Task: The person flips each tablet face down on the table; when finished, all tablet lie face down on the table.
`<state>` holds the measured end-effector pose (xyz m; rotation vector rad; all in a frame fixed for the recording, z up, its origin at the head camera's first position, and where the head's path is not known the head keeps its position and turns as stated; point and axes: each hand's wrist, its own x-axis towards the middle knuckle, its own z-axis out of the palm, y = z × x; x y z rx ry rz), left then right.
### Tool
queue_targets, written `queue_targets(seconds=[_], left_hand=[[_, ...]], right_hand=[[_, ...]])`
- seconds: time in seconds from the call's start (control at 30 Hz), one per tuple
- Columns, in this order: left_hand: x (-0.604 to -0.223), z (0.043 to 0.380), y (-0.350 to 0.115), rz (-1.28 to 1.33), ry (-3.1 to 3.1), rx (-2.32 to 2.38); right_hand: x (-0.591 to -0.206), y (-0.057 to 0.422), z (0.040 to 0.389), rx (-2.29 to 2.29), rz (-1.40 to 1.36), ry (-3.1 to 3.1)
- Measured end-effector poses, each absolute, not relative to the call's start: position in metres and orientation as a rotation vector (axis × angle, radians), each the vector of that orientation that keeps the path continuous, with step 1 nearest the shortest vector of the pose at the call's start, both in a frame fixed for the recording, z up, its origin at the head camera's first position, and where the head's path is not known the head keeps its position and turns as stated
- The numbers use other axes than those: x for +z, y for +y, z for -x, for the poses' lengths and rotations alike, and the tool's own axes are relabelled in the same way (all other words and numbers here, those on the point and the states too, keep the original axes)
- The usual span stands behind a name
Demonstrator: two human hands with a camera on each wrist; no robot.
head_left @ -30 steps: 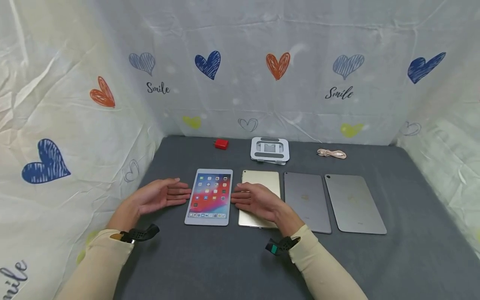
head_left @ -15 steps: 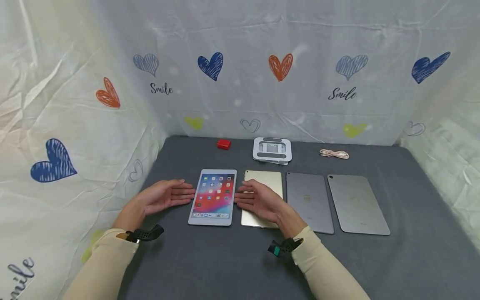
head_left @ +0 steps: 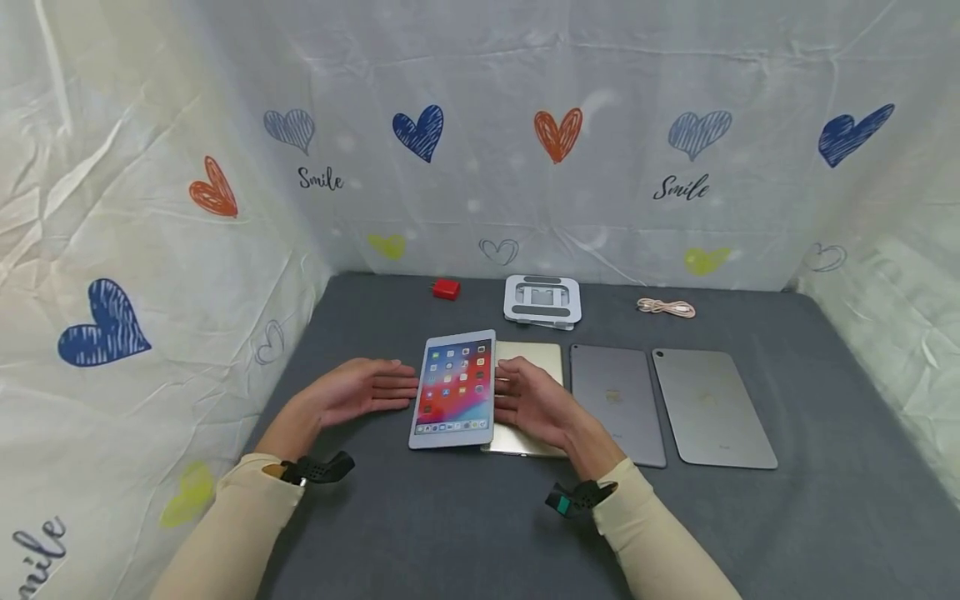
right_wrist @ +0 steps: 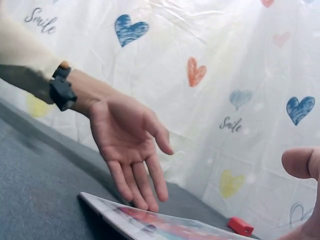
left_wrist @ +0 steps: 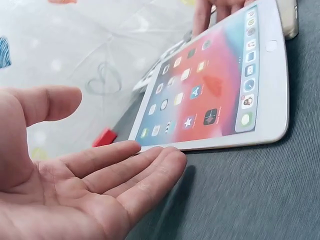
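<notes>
A white-framed tablet [head_left: 453, 387] with its screen lit and app icons showing lies between my two hands, right side raised, overlapping the gold tablet [head_left: 552, 360]. My left hand [head_left: 363, 392] is palm up at its left edge, fingers straight. In the left wrist view, the left hand's fingertips [left_wrist: 172, 157] are right at the tablet's edge, with the thumb held apart. Along the opposite edge, my right hand [head_left: 538, 404] has its extended fingers against the tablet, partly over the gold one. The right wrist view shows the left hand [right_wrist: 127, 135] beyond the tilted tablet [right_wrist: 145, 222].
To the right, a dark grey tablet [head_left: 618, 404] and a silver tablet [head_left: 712, 408] lie face down. Along the back of the grey table [head_left: 442, 533] are a red charger plug [head_left: 446, 289], a folded white stand [head_left: 542, 302] and a coiled cable [head_left: 666, 308]. Printed curtains [head_left: 480, 192] enclose the table.
The white-framed tablet has shifted right with both hands, tilted, and now covers part of the gold tablet. Earlier it lay flat, a little apart from it.
</notes>
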<state>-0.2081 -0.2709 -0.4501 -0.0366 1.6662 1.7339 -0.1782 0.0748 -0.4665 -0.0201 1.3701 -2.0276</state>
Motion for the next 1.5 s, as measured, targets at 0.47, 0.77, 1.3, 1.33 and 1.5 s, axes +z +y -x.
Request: queue_targets(seconds=[0.47, 0.77, 1.3, 1.33, 1.5], left_hand=[[-0.426, 0.209, -0.225, -0.081, 1.71, 1.702], [-0.399, 0.206, -0.193, -0.175, 1.651, 1.745], [-0.368, 0.205, -0.155, -0.241, 1.572, 1.813], [-0.367, 0.206, -0.155, -0.239, 1.571, 1.819], [-0.363, 0.208, -0.16, -0.237, 1.591, 1.822]], right_hand=[[-0.457, 0.116, 0.168, -2.088, -0.016, 1.438], [-0.436, 0.132, 0.16, -2.05, 0.086, 1.578], [-0.405, 0.093, 0.154, -2.103, 0.163, 1.614], [-0.404, 0.091, 0.154, -2.101, 0.164, 1.616], [-0.4, 0.082, 0.156, -2.076, 0.163, 1.63]])
